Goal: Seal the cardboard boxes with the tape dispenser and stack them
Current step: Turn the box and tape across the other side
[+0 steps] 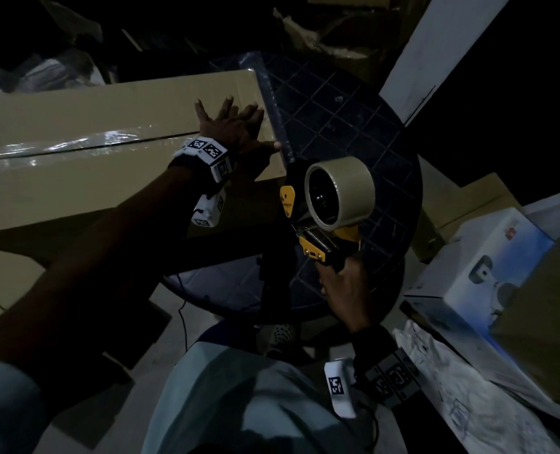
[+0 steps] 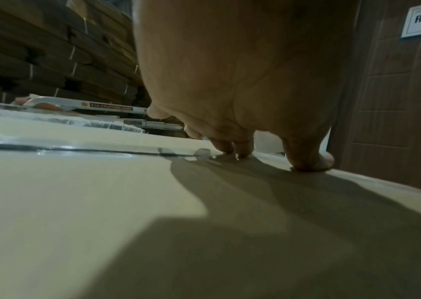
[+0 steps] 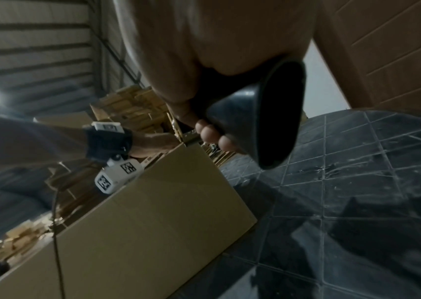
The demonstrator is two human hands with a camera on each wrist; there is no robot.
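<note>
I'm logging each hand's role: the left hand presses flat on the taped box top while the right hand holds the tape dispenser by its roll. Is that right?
Not quite. The right hand grips the tape dispenser by its handle, not its roll; the head view shows the roll free above the fingers. The rest stands: the left hand presses flat on the taped box top.

Our left arm reaches forward, and our left hand (image 1: 236,126) lies flat with fingers (image 2: 232,146) spread and straight, fingertips and thumb pressing down. Our right hand (image 1: 344,283) sits lower and nearer our body, its fingers (image 3: 211,133) curled tight around a handle. Both wrists wear dark bands carrying marker tags.
</note>
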